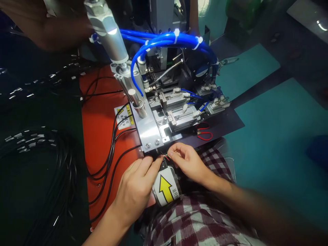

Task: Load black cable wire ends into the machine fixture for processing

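At the near end of a bench machine [151,133], my two hands meet fingertip to fingertip. Between them shows a small bit of thin wires [166,156], partly red with a pale, shiny end. My left hand [138,177] is closed, its thumb and forefinger pinching the wires from the left. From the other side, my right hand [188,160] pinches them between thumb and curled forefinger. The fingertips hide most of the wires. Just below my hands is a white label with a yellow arrow [166,188] on a rounded part.
Black cables [112,147] cross the orange board [102,184] to the machine. An upright metal cylinder [107,34] and blue air tubes [164,37] rise above it. Red-handled scissors [204,136] lie at right. Cable bundles [56,150] lie at left. Another person's arm [61,32] is behind.
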`<state>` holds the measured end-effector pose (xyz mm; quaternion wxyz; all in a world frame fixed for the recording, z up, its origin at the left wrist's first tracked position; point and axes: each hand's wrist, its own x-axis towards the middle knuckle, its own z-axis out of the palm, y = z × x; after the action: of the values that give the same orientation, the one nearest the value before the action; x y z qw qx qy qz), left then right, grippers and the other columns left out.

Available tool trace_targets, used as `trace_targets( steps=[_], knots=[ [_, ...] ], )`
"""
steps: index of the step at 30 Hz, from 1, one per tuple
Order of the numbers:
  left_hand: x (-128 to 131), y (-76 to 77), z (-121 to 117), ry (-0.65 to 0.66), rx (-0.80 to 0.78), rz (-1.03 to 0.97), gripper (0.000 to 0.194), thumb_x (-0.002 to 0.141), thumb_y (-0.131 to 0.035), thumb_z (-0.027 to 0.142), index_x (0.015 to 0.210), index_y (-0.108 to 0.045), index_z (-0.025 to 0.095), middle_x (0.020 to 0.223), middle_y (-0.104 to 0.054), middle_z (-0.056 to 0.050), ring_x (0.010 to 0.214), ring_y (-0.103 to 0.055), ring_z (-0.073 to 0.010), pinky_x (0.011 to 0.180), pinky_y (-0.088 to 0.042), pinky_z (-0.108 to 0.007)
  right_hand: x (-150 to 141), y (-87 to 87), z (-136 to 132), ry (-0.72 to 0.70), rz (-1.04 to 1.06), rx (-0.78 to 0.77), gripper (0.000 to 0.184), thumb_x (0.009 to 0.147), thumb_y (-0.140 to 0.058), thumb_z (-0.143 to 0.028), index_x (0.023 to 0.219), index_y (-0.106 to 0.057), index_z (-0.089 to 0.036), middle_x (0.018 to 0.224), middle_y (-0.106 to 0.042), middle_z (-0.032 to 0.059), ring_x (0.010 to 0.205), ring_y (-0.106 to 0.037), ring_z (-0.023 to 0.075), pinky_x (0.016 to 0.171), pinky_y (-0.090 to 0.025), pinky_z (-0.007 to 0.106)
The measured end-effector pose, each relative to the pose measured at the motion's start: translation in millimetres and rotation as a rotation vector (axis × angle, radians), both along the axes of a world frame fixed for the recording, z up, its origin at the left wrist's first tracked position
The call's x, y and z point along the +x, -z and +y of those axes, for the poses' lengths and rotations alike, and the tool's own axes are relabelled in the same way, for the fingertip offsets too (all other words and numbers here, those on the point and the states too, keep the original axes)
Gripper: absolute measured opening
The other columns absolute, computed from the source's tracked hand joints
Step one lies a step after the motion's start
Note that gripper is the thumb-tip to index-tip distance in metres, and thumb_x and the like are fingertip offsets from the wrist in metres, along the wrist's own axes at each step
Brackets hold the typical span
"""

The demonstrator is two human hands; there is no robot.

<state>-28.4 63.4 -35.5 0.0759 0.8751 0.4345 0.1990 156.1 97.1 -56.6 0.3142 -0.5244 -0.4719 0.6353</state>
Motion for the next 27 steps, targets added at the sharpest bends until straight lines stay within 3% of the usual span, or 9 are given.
trace_targets(
  steps=[7, 12, 18, 27],
  knots=[
    [0.9, -3.8, 2.3, 0.054, 0.052, 0.046, 0.037, 0.085, -0.042, 0.003, 0.119, -0.055, 0.003, 0.084, -0.058, -0.012, 0.069, -0.051, -0.0219, 0.057, -0.045, -0.033, -3.6, 1.2, -7.2, 0.044, -0.212, 0.211, 0.017, 0.086, -0.051, -0.027, 0.072, -0.052, -0.018, 0.067, -0.053, -0.0014, 0.061, -0.048, 0.0122, 0.059, -0.039, 0.025],
    [-0.3, -4.4, 3.9, 0.072, 0.027, 0.041, 0.037, 0.084, -0.042, 0.004, 0.119, -0.054, 0.002, 0.089, -0.060, -0.014, 0.071, -0.051, -0.0228, 0.057, -0.046, -0.034, 2.4, 2.0, -2.5, -0.029, -0.096, 0.063, 0.018, 0.087, -0.052, -0.032, 0.076, -0.055, -0.017, 0.062, -0.052, -0.0027, 0.053, -0.046, 0.0109, 0.049, -0.036, 0.023],
    [-3.2, -1.7, 2.7, 0.078, -0.009, 0.036, 0.040, 0.082, -0.044, 0.004, 0.121, -0.052, 0.003, 0.090, -0.059, -0.015, 0.072, -0.050, -0.0233, 0.058, -0.047, -0.036, 3.4, -2.4, -1.0, 0.008, -0.245, 0.298, 0.009, 0.086, -0.056, -0.025, 0.084, -0.061, -0.018, 0.073, -0.060, -0.0007, 0.059, -0.050, 0.0107, 0.056, -0.039, 0.023],
    [-3.5, -1.3, 2.0, 0.069, -0.015, 0.033, 0.040, 0.083, -0.043, 0.005, 0.121, -0.053, 0.003, 0.091, -0.060, -0.015, 0.072, -0.051, -0.0235, 0.059, -0.047, -0.037, -3.1, -3.3, -4.1, 0.009, -0.310, 0.406, 0.011, 0.087, -0.053, -0.019, 0.077, -0.056, -0.017, 0.068, -0.055, -0.0009, 0.060, -0.048, 0.0122, 0.058, -0.039, 0.025]
  ],
)
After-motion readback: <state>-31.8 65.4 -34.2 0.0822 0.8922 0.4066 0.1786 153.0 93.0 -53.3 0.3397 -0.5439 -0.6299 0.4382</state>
